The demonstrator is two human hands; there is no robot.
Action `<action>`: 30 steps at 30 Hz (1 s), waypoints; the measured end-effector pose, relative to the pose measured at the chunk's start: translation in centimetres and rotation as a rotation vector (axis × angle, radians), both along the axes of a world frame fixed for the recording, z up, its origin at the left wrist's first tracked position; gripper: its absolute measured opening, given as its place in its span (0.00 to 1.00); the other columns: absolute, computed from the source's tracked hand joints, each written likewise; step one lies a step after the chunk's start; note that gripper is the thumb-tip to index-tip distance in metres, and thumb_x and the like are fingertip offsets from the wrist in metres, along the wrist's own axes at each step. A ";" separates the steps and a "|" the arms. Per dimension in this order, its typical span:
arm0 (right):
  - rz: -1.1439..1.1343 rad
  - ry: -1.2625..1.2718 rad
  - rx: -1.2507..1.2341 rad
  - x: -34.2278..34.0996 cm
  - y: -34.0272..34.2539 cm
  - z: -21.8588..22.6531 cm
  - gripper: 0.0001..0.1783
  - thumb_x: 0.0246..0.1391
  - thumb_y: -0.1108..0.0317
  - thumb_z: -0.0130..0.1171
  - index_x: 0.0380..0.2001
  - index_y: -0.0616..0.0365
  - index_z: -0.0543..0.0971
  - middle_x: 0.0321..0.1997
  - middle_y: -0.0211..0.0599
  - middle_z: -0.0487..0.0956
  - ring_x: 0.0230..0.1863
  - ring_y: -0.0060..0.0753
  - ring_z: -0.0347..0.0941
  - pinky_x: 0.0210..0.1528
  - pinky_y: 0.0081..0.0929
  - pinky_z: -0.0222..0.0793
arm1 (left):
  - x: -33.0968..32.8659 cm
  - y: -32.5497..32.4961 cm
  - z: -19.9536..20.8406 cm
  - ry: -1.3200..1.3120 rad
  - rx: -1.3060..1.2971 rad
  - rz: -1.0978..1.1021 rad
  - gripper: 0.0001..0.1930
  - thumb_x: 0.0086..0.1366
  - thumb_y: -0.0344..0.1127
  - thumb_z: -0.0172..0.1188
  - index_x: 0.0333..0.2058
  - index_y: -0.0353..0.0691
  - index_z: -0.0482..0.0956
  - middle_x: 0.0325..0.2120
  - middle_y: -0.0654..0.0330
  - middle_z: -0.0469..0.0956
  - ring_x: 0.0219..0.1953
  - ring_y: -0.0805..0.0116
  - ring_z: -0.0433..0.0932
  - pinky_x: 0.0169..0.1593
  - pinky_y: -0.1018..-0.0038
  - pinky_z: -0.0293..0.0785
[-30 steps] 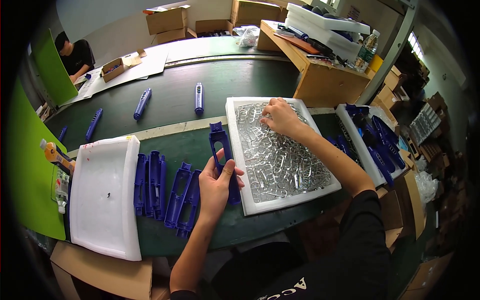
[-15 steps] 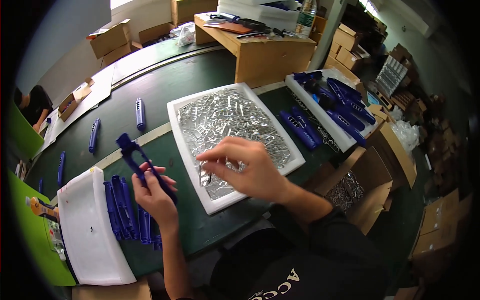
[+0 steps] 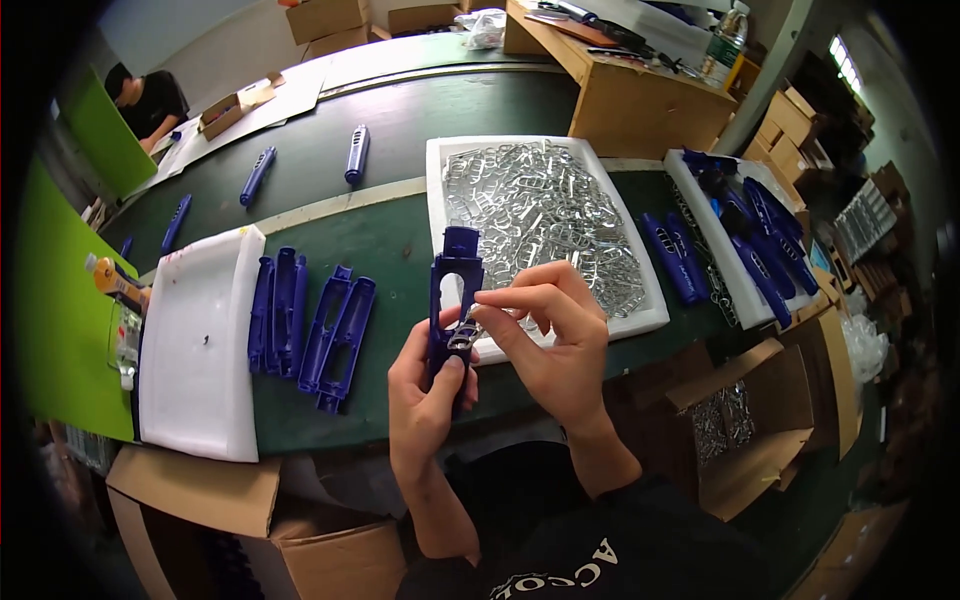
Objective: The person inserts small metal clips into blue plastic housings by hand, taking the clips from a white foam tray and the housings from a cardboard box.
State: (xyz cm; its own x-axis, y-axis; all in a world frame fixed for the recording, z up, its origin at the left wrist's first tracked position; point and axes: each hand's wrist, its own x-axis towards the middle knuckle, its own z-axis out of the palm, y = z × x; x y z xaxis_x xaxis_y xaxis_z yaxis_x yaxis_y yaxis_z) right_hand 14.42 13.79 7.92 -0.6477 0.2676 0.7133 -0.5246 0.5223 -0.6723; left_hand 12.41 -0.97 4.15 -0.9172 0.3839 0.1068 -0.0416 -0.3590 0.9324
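My left hand [image 3: 422,405] grips a blue plastic housing [image 3: 460,245] upright, its long oval opening facing me. With thumb and fingers pinched, my right hand [image 3: 555,330] holds a small shiny metal clip [image 3: 463,338] at the lower part of that opening. The clip overlaps the housing; whether it is seated in it I cannot tell. Behind both hands lies a white foam tray [image 3: 655,318] full of similar silvery metal clips [image 3: 545,215]. To the left, several more blue housings [image 3: 338,335] lie side by side on the dark green table [image 3: 395,235].
A white foam lid [image 3: 200,350] lies at the left beside an orange-capped bottle [image 3: 112,280]. Finished-looking blue handles [image 3: 357,155] rest on the far belt. At right are a foam tray with blue parts [image 3: 765,265] and a cardboard box [image 3: 765,450]. A co-worker [image 3: 150,105] sits far left.
The view has turned left. My right hand has brought a metal clip from the foam tray to the blue housing, and my left hand has moved in to meet it.
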 end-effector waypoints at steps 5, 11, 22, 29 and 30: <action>-0.016 -0.076 0.089 -0.7 0.1 -0.9 0.11 0.42 0.78 0.73 0.32 0.55 0.87 0.31 0.28 0.71 0.31 0.20 0.68 0.29 0.18 0.63 | 1.8 0.8 -2.1 0.016 0.054 0.043 0.17 0.66 0.25 0.51 0.54 0.29 0.70 0.31 0.59 0.76 0.23 0.80 0.72 0.25 0.82 0.68; 0.065 -0.081 0.246 -0.9 0.0 -1.2 0.12 0.39 0.80 0.74 0.31 0.58 0.86 0.35 0.33 0.69 0.32 0.22 0.69 0.30 0.19 0.65 | 2.5 1.7 -2.9 -0.048 0.001 0.199 0.10 0.72 0.33 0.54 0.44 0.30 0.74 0.24 0.61 0.77 0.19 0.81 0.72 0.22 0.83 0.66; 0.238 -0.205 -0.414 -0.4 -4.0 -5.4 0.21 0.67 0.72 0.48 0.59 0.69 0.61 0.43 0.40 0.76 0.37 0.25 0.73 0.47 0.23 0.70 | 2.4 2.0 -4.6 0.128 -0.149 0.355 0.09 0.71 0.32 0.57 0.34 0.31 0.77 0.19 0.66 0.75 0.21 0.85 0.70 0.24 0.82 0.65; 0.473 -0.253 -0.556 -0.3 -4.8 -5.6 0.14 0.72 0.69 0.42 0.54 0.67 0.67 0.32 0.40 0.79 0.35 0.26 0.77 0.40 0.24 0.74 | 2.3 2.3 -4.5 0.162 -0.090 0.478 0.10 0.67 0.28 0.59 0.43 0.28 0.80 0.22 0.63 0.79 0.27 0.84 0.73 0.29 0.82 0.69; 0.479 -0.232 -0.567 -0.3 -4.9 -5.7 0.14 0.71 0.69 0.43 0.53 0.67 0.67 0.32 0.40 0.78 0.35 0.27 0.77 0.40 0.24 0.74 | 2.3 2.3 -4.6 0.205 -0.102 0.507 0.10 0.67 0.28 0.59 0.43 0.27 0.81 0.22 0.63 0.79 0.27 0.84 0.73 0.29 0.82 0.69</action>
